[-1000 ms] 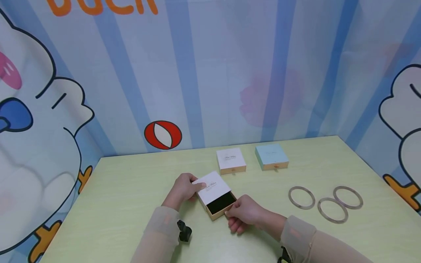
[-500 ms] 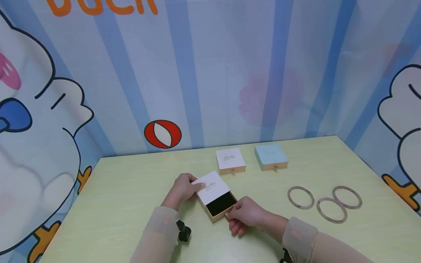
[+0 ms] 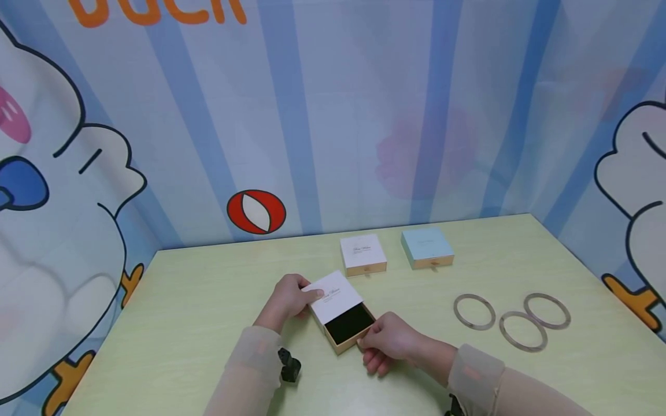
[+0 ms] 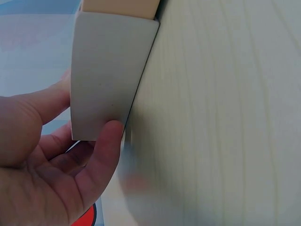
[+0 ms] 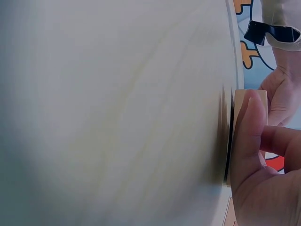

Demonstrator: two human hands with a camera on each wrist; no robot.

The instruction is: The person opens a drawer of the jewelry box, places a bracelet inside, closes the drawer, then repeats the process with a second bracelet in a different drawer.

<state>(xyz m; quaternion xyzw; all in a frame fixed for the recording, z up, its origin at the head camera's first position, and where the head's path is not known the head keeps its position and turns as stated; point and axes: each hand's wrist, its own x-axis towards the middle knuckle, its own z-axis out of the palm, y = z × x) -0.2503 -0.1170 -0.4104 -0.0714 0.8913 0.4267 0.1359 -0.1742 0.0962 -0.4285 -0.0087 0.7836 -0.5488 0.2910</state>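
Observation:
A white gift box (image 3: 337, 306) with script on its lid lies at an angle on the table. Its tan drawer (image 3: 340, 348) is slid part way out, showing a black lining. My left hand (image 3: 287, 297) grips the back of the white sleeve, thumb on top. In the left wrist view, a fingertip (image 4: 112, 132) presses the sleeve's side. My right hand (image 3: 390, 342) pinches the drawer's front near its right corner. The right wrist view shows the thumb (image 5: 251, 122) laid along the tan drawer front (image 5: 240, 99); whatever lies under it is hidden.
A second white box (image 3: 362, 253) and a light blue box (image 3: 426, 245), both shut, stand behind. To the right lie three pale rings, one by itself (image 3: 458, 312) and two overlapping (image 3: 522, 345). A printed curtain (image 3: 354, 144) rises beyond the table's back edge.
The drawer has come out slightly further toward me, and my right hand has shifted a little with it. My left hand keeps its grip on the sleeve. The view has drifted very slightly.

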